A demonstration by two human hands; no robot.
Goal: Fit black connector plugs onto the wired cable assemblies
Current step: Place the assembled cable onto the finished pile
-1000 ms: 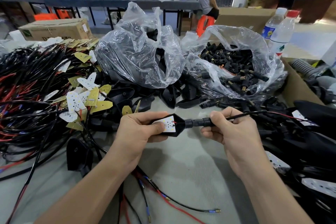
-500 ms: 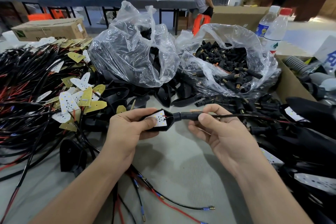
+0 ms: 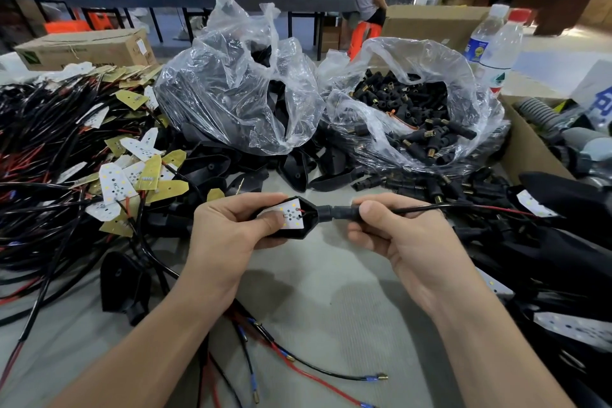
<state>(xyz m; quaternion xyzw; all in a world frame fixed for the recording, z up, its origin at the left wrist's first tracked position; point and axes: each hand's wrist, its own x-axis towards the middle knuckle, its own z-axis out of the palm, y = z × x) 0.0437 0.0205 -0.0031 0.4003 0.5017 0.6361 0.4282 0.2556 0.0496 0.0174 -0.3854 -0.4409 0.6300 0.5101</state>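
Note:
My left hand (image 3: 228, 235) grips a black pointed housing (image 3: 303, 227) with a white LED board (image 3: 291, 217) set in it, thumb pressed on the board. A black connector plug (image 3: 339, 211) sits against the housing's narrow neck. My right hand (image 3: 400, 238) pinches that plug, its thumb on top. A black and red cable (image 3: 463, 208) runs out of the plug to the right. Both hands hover just above the grey table (image 3: 331, 301), at the middle of the view.
A clear bag of loose black plugs (image 3: 414, 116) lies behind my right hand, a bag of black housings (image 3: 231, 93) behind my left. Wired LED boards (image 3: 126, 172) pile up at left, finished assemblies (image 3: 546, 258) at right. Loose wires (image 3: 298, 364) lie near the front edge. Two water bottles (image 3: 496, 43) stand far right.
My right hand has closed on the plug again after loosening half a second ago. The plug stays against the housing neck. My left hand keeps its hold.

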